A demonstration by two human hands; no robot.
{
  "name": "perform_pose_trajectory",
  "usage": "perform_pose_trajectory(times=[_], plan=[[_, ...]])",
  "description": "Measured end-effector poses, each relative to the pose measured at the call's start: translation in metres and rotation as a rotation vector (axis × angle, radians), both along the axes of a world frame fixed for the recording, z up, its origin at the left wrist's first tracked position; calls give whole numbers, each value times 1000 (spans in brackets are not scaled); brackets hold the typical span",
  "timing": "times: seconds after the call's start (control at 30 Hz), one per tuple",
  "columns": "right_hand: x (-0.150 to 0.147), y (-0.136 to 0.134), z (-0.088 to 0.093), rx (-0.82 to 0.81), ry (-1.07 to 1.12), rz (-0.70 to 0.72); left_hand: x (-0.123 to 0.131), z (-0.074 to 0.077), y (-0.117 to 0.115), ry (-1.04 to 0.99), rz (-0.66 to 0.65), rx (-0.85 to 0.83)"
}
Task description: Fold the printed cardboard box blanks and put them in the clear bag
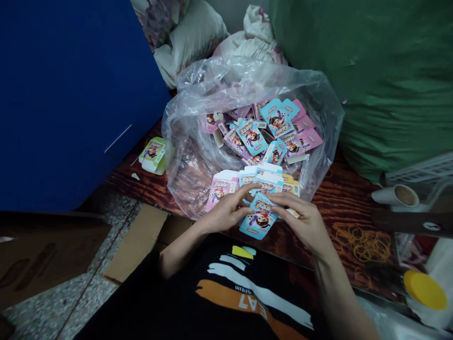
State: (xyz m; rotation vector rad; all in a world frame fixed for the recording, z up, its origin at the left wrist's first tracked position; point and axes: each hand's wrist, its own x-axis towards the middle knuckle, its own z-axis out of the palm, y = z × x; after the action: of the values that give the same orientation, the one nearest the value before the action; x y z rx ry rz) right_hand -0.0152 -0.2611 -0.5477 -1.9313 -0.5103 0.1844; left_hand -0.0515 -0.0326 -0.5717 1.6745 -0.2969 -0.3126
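A light blue printed card box (260,219) with a cartoon figure is held between my two hands at the table's front edge. My left hand (230,208) pinches its left side with thumb and fingers. On its upper right edge, my right hand (300,217) has its thumb and fingertips closed. Just behind it lie more small boxes, among them a pink box (220,188) and a yellow box (292,185). A clear plastic bag (191,165) lies open beyond, with several blue, pink and purple boxes (251,137) heaped in it.
A green box (154,153) lies left of the bag. On the right are rubber bands (368,243), a paper cup (394,195) and a yellow lid (424,289). A blue panel (71,94) stands left, a large green sack (371,85) right, and white sacks (198,35) behind.
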Motion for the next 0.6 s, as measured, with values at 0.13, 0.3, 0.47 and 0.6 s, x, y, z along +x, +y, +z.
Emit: perform_pose_trajectory(times=[0.13,0.3,0.47,0.6], plan=[[0,-2,0,-21,8,119,-2,0,3,-87,-86,19],[14,-4,-11,-26,-15,-180,42,16,11,-66,-29,68],[20,3,-36,-467,-381,-189,153,36,26,-381,294,133],[13,13,-52,-736,-471,-108,175,29,31,-586,337,208]])
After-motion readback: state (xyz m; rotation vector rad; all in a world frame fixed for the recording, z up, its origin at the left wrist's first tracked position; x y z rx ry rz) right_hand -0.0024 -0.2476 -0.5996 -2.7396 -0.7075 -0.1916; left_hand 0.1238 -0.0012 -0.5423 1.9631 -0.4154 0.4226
